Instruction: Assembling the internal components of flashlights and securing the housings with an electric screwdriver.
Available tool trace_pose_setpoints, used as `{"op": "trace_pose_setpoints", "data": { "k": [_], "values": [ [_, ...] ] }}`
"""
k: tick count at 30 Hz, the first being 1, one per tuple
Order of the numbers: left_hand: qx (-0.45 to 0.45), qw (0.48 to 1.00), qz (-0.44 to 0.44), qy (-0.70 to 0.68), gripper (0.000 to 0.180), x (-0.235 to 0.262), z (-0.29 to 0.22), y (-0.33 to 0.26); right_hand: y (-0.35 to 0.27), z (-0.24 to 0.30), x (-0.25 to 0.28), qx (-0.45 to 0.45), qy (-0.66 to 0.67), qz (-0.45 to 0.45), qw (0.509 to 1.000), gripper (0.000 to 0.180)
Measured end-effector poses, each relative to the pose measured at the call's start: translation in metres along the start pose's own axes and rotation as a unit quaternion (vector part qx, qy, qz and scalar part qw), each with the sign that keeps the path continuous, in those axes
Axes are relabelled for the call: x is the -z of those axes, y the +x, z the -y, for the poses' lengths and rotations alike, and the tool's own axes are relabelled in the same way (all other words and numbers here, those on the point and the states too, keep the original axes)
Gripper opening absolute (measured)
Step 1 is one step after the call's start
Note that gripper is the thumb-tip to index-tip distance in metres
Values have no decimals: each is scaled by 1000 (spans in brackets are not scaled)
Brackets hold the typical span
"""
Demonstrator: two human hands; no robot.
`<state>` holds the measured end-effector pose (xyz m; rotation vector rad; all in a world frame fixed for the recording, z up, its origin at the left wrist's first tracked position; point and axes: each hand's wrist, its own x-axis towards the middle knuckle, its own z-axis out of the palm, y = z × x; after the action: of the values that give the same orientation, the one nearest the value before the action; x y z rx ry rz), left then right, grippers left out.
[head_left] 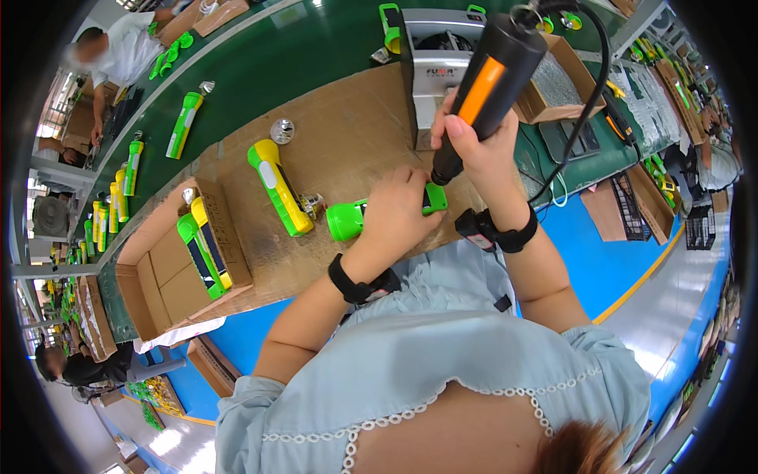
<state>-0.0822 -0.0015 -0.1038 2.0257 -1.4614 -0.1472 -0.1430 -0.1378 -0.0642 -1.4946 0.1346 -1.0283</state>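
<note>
An open cardboard box (170,272) on the bench holds two green-and-yellow torches (204,246), beside it the left hand (399,209) presses a green torch body (351,218) to the cardboard mat (347,134) while the right hand (474,146) grips an upright black-and-orange electric screwdriver (485,83) with its tip on that body.

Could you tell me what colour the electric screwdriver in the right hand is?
Black with an orange panel; the head view shows the electric screwdriver best.

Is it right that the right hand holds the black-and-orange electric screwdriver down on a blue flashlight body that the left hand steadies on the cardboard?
Not quite: the head view shows the flashlight body is green, not blue. The right hand holds the electric screwdriver on it while the left hand steadies it on the cardboard.
</note>
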Motion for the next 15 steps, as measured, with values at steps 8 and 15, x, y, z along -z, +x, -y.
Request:
{"op": "trace_pose_setpoints", "data": {
  "k": [8, 15],
  "values": [
    [6, 1000, -9, -28, 47, -11, 0, -5, -20, 8, -5, -47, 43, -14, 998, 38],
    [16, 1000, 7, -23, 48, -8, -10, -7, -15, 18, -2, -20, 81, 19, 996, 50]
  ]
}}
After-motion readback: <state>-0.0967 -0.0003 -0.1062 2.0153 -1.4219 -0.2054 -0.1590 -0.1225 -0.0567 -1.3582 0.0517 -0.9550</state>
